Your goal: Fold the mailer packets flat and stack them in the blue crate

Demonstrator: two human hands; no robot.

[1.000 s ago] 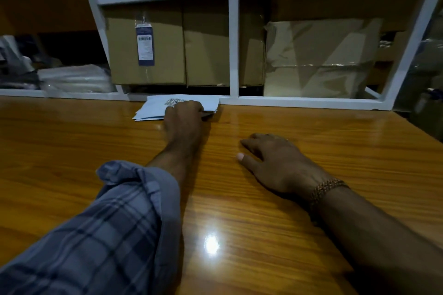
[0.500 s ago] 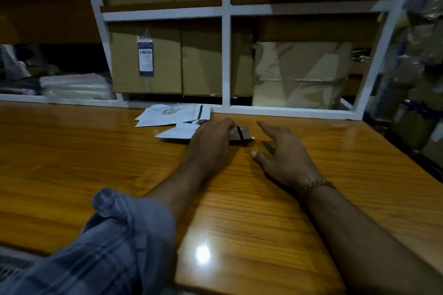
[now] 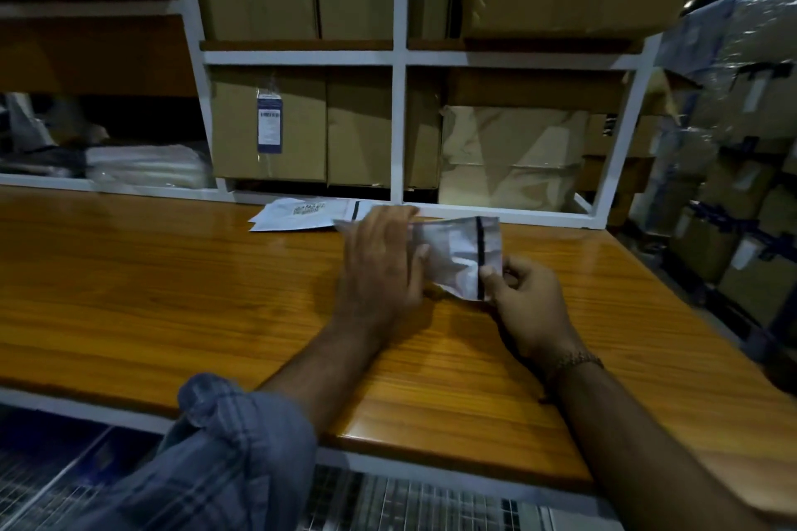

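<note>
The crumpled silvery-white plastic mailer packet with a black strip (image 3: 457,254) is held just above the glossy orange-brown wooden table (image 3: 172,285), at about one o'clock from the table's centre. The right hand (image 3: 528,300) pinches its lower right corner at the black strip between thumb and curled fingers, while the left hand (image 3: 379,267) lies over its left end with fingers nearly straight, thumb against the film; whether the fingertips curl behind it cannot be told. To fold it well, the person would likely lay it on the wood, press the air out, then crease it along the strip. At eleven o'clock from it, the flat white mailer packets with a printed label (image 3: 302,213) lie overlapped near the white metal shelf frame (image 3: 399,134): seemingly two, so three packets in all. Two hands work. No blue crate can be identified with certainty.
</note>
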